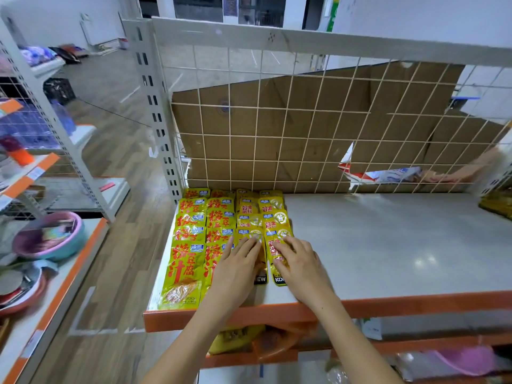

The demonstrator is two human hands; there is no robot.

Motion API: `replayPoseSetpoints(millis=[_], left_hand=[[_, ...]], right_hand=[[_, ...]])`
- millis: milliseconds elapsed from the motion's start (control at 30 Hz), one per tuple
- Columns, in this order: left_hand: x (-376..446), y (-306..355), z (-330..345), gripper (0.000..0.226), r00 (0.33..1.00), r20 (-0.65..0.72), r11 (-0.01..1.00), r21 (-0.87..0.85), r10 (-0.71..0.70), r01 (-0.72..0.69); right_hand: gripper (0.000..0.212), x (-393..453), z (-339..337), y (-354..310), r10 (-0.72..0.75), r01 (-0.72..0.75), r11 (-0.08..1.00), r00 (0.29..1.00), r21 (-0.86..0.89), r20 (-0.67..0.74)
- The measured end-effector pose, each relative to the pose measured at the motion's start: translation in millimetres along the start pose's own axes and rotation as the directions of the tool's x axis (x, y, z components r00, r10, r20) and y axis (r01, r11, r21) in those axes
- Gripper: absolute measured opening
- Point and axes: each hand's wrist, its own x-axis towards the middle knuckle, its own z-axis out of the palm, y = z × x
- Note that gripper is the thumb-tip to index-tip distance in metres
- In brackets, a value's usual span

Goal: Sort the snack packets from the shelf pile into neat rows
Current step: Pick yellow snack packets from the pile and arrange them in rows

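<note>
Head view: person is standing at a shelf (388, 245), both hands lying on yellow snack packets (191, 217) at the shelf's left end.
Rows: four columns are running front to back, overlapped like shingles; long axes pointing away from the person.
Left hand (238, 264): fingers (246, 245) lying straight and flat, pressing the third-row front packet (261, 273); gripping nothing.
Right hand (299, 261): fingers (279, 249) slightly bent, spread flat on the fourth-row front packet (278, 278), just beside the left.
Key relation: packets are sitting directly under the fingertips, each hand on its own row; right hand is nearer the bare shelf.
Pile: further packets (498, 203) lying at the far right edge, well apart from both hands.
Next, judged: squaring rows three and four.
</note>
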Motion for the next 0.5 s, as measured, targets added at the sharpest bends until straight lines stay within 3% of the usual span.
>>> replayPoseSetpoints(millis=[167,333,500], left_hand=[[-1.0,-0.2,3.6,0.041,1.0,0.0,0.999,-0.032,-0.016,0.016],[0.8,-4.3,6.4,0.057,1.0,0.003,0.997,-0.076,-0.017,0.017],[10.9,-3.8,-13.0,0.049,0.976,0.215,0.996,-0.075,-0.025,0.042]], right_hand=[[0.041,-0.3,0.1,-6.7,0.018,-0.019,1.0,1.0,-0.02,-0.019],[0.043,-1.2,2.1,-8.8,0.045,-0.044,0.995,0.999,-0.09,0.004],[0.045,-2.7,-6.5,-11.9,0.054,-0.055,0.999,0.995,0.002,0.082]])
